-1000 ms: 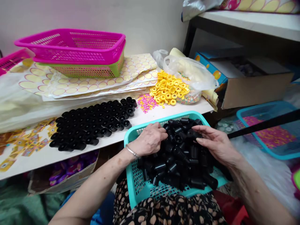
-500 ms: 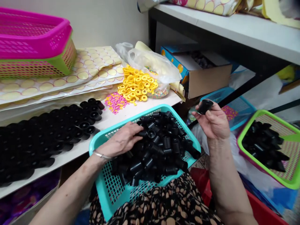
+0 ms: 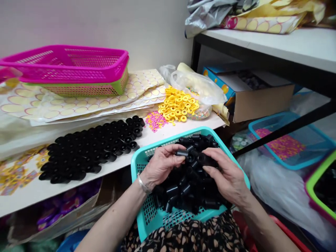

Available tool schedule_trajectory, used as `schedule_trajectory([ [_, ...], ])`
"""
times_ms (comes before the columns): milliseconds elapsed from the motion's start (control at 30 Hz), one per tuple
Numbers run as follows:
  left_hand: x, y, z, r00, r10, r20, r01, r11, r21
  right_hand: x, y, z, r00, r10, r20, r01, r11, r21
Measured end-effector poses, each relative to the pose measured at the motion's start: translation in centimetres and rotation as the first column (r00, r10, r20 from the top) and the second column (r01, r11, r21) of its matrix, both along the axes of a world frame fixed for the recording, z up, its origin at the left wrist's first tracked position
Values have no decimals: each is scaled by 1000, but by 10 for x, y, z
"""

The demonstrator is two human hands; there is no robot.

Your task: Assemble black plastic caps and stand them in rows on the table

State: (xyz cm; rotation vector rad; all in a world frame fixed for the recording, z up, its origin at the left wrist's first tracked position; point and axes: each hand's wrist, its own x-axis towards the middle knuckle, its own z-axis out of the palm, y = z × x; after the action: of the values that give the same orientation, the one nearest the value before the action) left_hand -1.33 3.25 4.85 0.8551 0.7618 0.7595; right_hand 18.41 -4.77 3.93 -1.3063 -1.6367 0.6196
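A teal basket rests on my lap, heaped with several small black plastic caps. My left hand reaches in from the left, and its fingers pinch one black cap at the top of the heap. My right hand lies over the heap's right side with its fingers curled round another black cap. On the white table to the left, many black caps stand upright in tight rows.
Yellow rings, small pink pieces and a clear bag lie behind the basket. Stacked pink and green baskets sit on sticker sheets at the back left. A cardboard box, a blue basket and a green basket stand under the right shelf.
My right hand held one cap up at the right half a second ago; it is now back down on the heap. My left hand has closed on a cap. The view swung left.
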Motion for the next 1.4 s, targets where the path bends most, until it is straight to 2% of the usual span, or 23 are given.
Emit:
schedule_trajectory([
  [133, 3, -4, -2, 999, 40, 19, -41, 997, 61, -7, 5, -7, 975, 14, -224, -23, 999, -39],
  [233, 7, -7, -1, 998, 27, 58, -32, 996, 83, -9, 4, -17, 903, 29, -429, -87, 989, -117],
  [300, 9, -8, 0, 998, 19, 62, -24, 996, 89, -9, 3, -21, 868, 19, -496, -102, 985, -141],
  [400, 9, -8, 0, 995, 24, -100, -9, 989, 150, -5, 2, -21, 855, -7, -519, -73, 988, -133],
  [500, 7, -7, 0, 964, -8, -264, 62, 979, 195, -4, 4, -17, 836, -47, -547, -28, 991, -128],
  [567, 7, -8, 0, 944, -72, -321, 140, 971, 193, -7, 5, -14, 772, -93, -628, -23, 985, -173],
  [633, 7, -9, 1, 924, -139, -356, 218, 957, 190, -10, 5, -12, 688, -112, -717, -72, 973, -222],
  [700, 8, -11, 3, 914, -194, -358, 276, 941, 195, -11, 5, -12, 681, -71, -729, -142, 964, -226],
  [767, 9, -12, 4, 908, -216, -360, 308, 926, 221, -10, 4, -13, 745, -7, -667, -191, 956, -224],
  [833, 9, -13, 5, 905, -225, -362, 320, 920, 228, -9, 2, -12, 786, 5, -618, -194, 951, -240],
  [867, 9, -13, 6, 904, -226, -364, 320, 920, 224, -8, 2, -11, 779, -15, -627, -177, 954, -243],
  [933, 9, -13, 6, 899, -229, -374, 322, 924, 209, -8, 3, -6, 709, -77, -701, -122, 966, -229],
  [1000, 10, -13, 7, 890, -224, -397, 326, 921, 213, -11, 4, -2, 606, -129, -785, -76, 973, -219],
  [1100, 13, -12, 8, 881, -215, -421, 345, 902, 261, -18, 6, 0, 496, -178, -850, -64, 969, -240],
  [1200, 15, -13, 9, 881, -240, -409, 368, 889, 271, -23, 6, -2, 457, -205, -866, -76, 961, -268],
  [1400, 15, -12, 11, 880, -269, -391, 365, 910, 196, -26, 6, -6, 455, -204, -867, -102, 955, -278],
])
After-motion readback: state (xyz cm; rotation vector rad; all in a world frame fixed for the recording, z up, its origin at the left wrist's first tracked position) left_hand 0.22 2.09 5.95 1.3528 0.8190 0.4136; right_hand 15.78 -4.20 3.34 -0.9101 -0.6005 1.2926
